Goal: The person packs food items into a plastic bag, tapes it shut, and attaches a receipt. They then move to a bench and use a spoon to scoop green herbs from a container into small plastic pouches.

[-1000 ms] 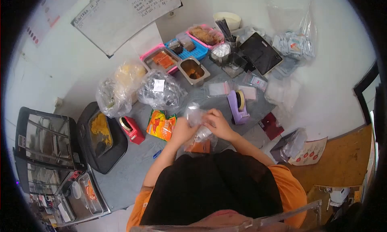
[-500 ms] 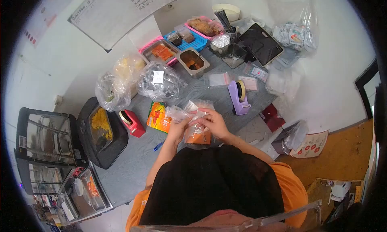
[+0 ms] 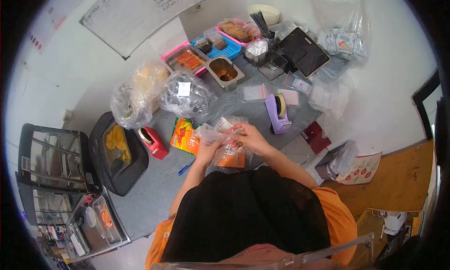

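Clear plastic bags (image 3: 206,131) are bunched between my two hands. My left hand (image 3: 209,147) pinches the plastic on the left side. Close beside it, my right hand (image 3: 247,138) grips the plastic too, its fingers near the left fingertips. Under my hands lies an orange packet (image 3: 231,159) inside clear plastic on the grey table (image 3: 154,185). An orange and yellow pouch (image 3: 184,137) lies just left of my left hand. A blue pen (image 3: 186,168) rests nearer my body. The exact fold of plastic in each hand is hard to make out.
A red tape dispenser (image 3: 153,143) stands left, a purple one (image 3: 278,114) right. Behind are a bundled plastic bag (image 3: 186,95), a metal container (image 3: 225,73) and a tablet (image 3: 303,52). A black tub (image 3: 118,153) with yellow food sits at the left.
My right hand has shifted slightly, its fingers raised a little at the plastic. The bunched plastic has changed shape between my hands.
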The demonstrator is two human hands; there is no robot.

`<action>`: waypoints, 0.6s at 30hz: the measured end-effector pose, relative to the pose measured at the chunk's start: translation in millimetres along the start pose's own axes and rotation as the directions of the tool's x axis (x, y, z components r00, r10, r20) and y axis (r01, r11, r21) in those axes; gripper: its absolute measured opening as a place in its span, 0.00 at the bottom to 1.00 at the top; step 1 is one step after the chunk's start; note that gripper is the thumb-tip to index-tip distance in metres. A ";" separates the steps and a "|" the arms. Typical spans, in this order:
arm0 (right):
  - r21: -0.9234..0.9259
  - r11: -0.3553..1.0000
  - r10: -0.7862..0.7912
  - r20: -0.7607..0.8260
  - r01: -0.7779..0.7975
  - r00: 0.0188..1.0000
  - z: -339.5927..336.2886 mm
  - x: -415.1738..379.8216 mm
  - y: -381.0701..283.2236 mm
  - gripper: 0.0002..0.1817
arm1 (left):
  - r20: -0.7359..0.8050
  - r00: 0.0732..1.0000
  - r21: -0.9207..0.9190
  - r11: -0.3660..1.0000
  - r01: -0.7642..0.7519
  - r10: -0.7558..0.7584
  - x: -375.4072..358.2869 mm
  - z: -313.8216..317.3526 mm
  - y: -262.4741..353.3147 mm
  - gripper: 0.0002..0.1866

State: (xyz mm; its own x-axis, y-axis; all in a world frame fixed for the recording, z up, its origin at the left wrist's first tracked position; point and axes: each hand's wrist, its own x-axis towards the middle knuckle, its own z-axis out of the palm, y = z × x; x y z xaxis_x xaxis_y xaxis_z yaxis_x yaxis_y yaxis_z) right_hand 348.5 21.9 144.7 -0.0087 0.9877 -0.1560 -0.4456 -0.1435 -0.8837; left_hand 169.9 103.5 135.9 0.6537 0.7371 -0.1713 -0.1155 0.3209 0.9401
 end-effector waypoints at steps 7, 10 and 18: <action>-0.022 0.996 -0.086 -0.085 0.084 0.993 -0.9 -1.5 7.7 0.07 | 0.172 0.945 0.488 0.809 -0.327 0.279 -7.5 6.0 12.2 0.10; -0.476 0.824 -0.400 -0.107 0.306 0.910 2.6 -6.0 6.1 0.05 | 0.177 0.928 0.533 0.760 -0.372 0.329 -5.6 7.2 6.2 0.10; -0.374 0.926 -0.148 -0.243 0.048 0.959 -46.8 -65.5 14.7 0.05 | -0.200 0.945 0.324 0.928 -0.185 0.258 -5.4 1.2 11.0 0.05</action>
State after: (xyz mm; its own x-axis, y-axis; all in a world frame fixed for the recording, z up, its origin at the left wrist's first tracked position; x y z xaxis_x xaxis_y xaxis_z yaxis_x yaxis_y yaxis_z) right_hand 384.4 -47.7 121.3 0.2752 0.9530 -0.1264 -0.0781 -0.1089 -0.9910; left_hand 166.0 102.4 147.5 0.4387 0.8984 0.0220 0.0146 -0.0316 0.9994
